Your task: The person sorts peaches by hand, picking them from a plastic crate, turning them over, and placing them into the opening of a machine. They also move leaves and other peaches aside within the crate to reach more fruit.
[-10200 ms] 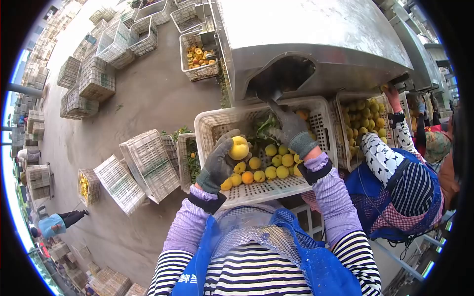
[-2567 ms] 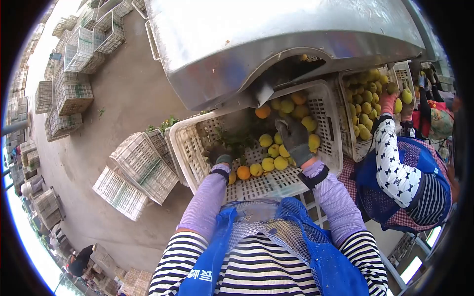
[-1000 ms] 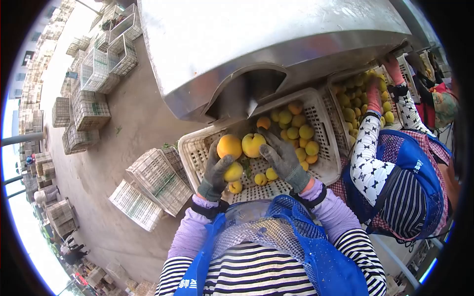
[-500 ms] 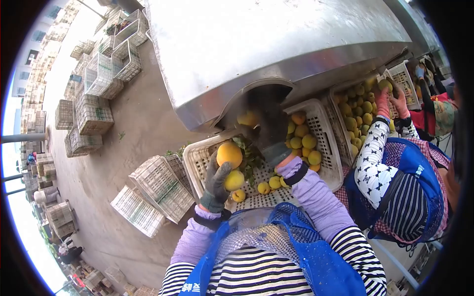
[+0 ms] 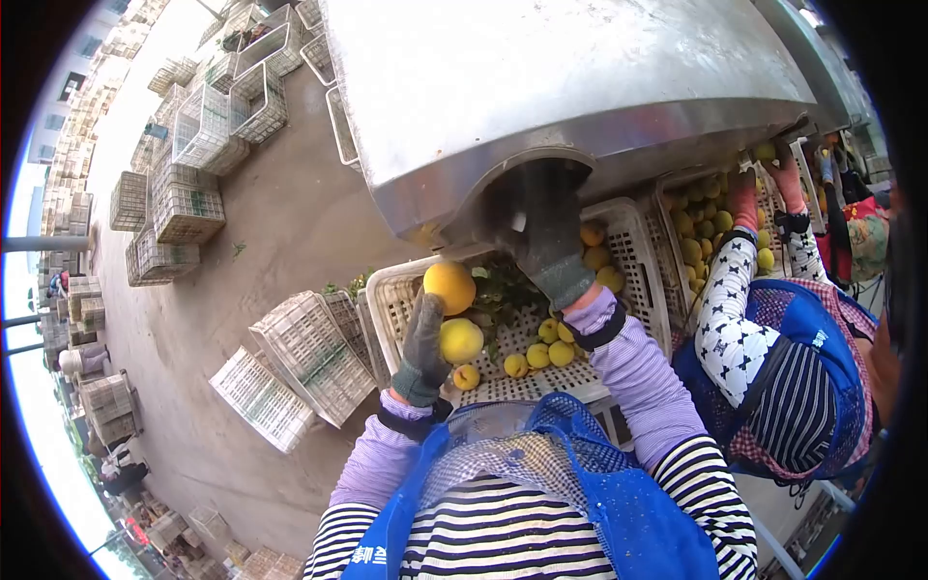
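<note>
My left hand [image 5: 422,348], in a dark glove, holds an orange-yellow fruit [image 5: 449,287] with a second yellow fruit [image 5: 461,340] against its palm side, above the left part of a white crate [image 5: 522,389]. My right hand [image 5: 553,242], also gloved, reaches up into the dark opening [image 5: 512,184] of the metal machine; its fingertips are hidden in shadow. Below, the crate holds green leaves [image 5: 498,295] and several yellow fruits [image 5: 551,355]. More fruits lie at its right end, partly behind my right hand.
The metal machine [image 5: 580,58] overhangs the crate. On the right, a co-worker [image 5: 793,377] reaches over another fruit-filled crate [image 5: 667,261]. Stacked crates [image 5: 314,358] stand on the floor at left, with more crates [image 5: 188,208] farther off.
My right hand has moved up, deeper into the machine's opening. My left hand still holds the two fruits. The co-worker's hands have moved up, and the view has shifted slightly.
</note>
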The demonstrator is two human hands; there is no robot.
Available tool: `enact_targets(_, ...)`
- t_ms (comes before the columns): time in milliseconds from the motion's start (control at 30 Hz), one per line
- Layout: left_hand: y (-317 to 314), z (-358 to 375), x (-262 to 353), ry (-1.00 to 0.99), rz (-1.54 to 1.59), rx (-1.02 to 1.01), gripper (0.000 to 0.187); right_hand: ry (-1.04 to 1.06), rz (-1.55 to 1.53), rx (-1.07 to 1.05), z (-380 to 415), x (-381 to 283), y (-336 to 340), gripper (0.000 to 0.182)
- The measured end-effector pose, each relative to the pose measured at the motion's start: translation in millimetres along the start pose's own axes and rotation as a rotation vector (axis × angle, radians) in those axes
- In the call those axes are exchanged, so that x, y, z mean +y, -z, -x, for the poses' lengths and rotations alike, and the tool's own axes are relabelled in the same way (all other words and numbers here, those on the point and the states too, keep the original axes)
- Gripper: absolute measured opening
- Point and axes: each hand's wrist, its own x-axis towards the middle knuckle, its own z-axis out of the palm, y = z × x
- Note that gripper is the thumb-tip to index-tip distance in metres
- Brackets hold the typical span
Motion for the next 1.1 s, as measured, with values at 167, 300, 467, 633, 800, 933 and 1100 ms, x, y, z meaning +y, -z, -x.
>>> enact_targets(167, -20, -7, 0, 0.069, 0.158, -0.072, 0.069, 0.023, -0.285, -0.330, 49, -18, 8, 0.084)
enact_targets(300, -24, -9, -5, -0.113, -0.137, 0.018, 0.067, -0.280, -0.702, -0.301, 64, -13, 3, 0.079)
enact_targets(467, -37, 1, 13, -0.152, -0.324, -0.013, 0.064, -0.167, -0.664, -0.278, 72, -8, 9, 0.078)
enact_targets(633, -40, -4, 7, -0.254, -0.376, 0.018, 0.065, -0.060, -0.215, -0.193, 71, -27, 21, 0.083)
enact_targets(800, -42, -9, 20, -0.409, -0.578, 0.070, 0.059, -0.134, -0.358, -0.160, 59, -37, 26, 0.082)
enact_targets(933, -57, -14, 25, -0.348, -0.340, 0.045, 0.063, -0.128, -0.450, -0.116, 53, -30, 20, 0.083)
enact_targets(1100, -55, -16, 26, -0.278, -0.347, -0.006, 0.070, -0.073, -0.176, -0.149, 47, -31, 33, 0.081)
